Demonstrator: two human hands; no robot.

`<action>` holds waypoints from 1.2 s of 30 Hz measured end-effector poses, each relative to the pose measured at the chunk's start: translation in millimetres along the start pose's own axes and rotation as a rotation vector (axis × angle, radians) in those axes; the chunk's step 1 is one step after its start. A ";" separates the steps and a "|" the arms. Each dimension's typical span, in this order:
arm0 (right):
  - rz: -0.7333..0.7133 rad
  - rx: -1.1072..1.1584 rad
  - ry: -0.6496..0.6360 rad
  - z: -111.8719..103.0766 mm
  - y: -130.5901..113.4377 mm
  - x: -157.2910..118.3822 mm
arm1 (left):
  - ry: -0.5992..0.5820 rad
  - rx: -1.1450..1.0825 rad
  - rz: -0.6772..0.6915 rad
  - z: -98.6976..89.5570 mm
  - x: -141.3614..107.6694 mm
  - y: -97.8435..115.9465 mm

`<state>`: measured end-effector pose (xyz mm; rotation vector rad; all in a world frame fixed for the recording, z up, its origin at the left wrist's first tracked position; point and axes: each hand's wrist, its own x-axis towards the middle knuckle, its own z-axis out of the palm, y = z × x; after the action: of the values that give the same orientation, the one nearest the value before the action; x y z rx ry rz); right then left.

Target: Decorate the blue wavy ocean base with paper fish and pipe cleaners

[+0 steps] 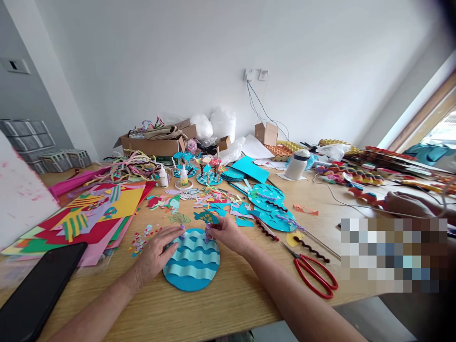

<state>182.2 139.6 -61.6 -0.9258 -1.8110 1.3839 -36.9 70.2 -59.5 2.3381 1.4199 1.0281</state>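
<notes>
A round blue disc [192,278] with wavy light-blue paper strips lies on the table in front of me. At its far edge, two short purple twisted stems carry paper fish. My left hand [156,249] is at the left stem [183,232], fingertips closed on it, thumb low over the disc. Above that stem is an olive-green paper fish [180,218]. My right hand [228,233] pinches the right stem [207,235] just below a blue paper fish [205,217] with yellowish patches. Whether the stems are fixed to the disc is hidden by my fingers.
Red-handled scissors [315,275] lie at right, near dark twisted stems. A black phone [42,289] and coloured paper sheets [123,204] are at left. Glue bottles [184,176], paper scraps, blue discs [280,221] and a cardboard box [153,145] stand or lie farther back.
</notes>
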 end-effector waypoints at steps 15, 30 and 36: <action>0.064 0.036 0.044 1.4 -6.1 -1.3 | 0.019 0.022 0.018 4.3 -2.0 -6.6; 0.099 -0.210 0.145 2.3 1.3 2.1 | 0.005 0.090 0.061 1.6 -0.4 -5.3; 0.079 -0.249 0.139 1.6 8.8 2.6 | -0.006 0.104 0.053 0.7 -0.4 -5.3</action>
<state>180.8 142.7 -70.3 -1.2035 -1.8846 1.1252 -40.2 72.7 -62.9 2.4621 1.4490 0.9829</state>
